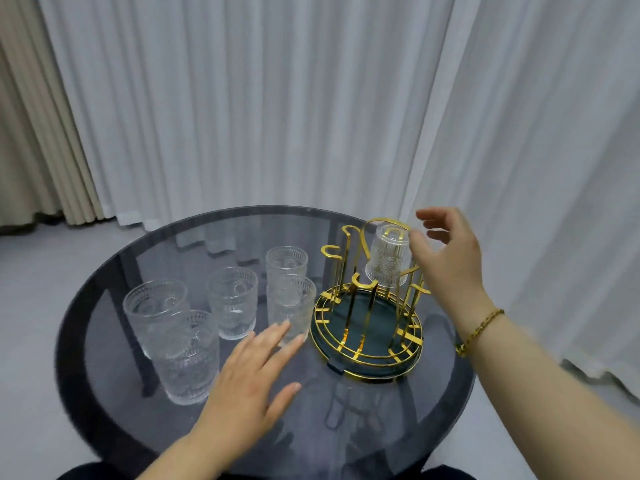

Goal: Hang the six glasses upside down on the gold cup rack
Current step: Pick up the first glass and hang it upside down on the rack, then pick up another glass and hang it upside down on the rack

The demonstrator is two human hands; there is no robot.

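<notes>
Reaching: both hands are busy over the round glass table [114, 299], one glass hung and five left to hang.
Table: dark glass top, spread beneath both hands.
Gold cup rack [369, 322]: stands on its green tray just beyond and to the right of the left hand, below the right hand; several curled pegs stand bare.
Upright glasses: five, clustered left of the rack, beyond the left hand's fingertips and to their left.
Right hand [448, 252]: fingers spread apart, holding nothing, thumb tip at or just beside the hung glass (contact cannot be told).
Left hand [251, 374]: fingers apart and flat, empty, tips just short of the nearest glass [292, 308].
Hung glass [389, 258]: upside down over a tall peg, directly left of the right hand's thumb.
Step in hand, as I judge it: take the nearest glass around its ribbed wall, not by the rim, lift clear of its neighbours, invert it, then lower the mouth straight down over a bare peg nearest that hand.
</notes>
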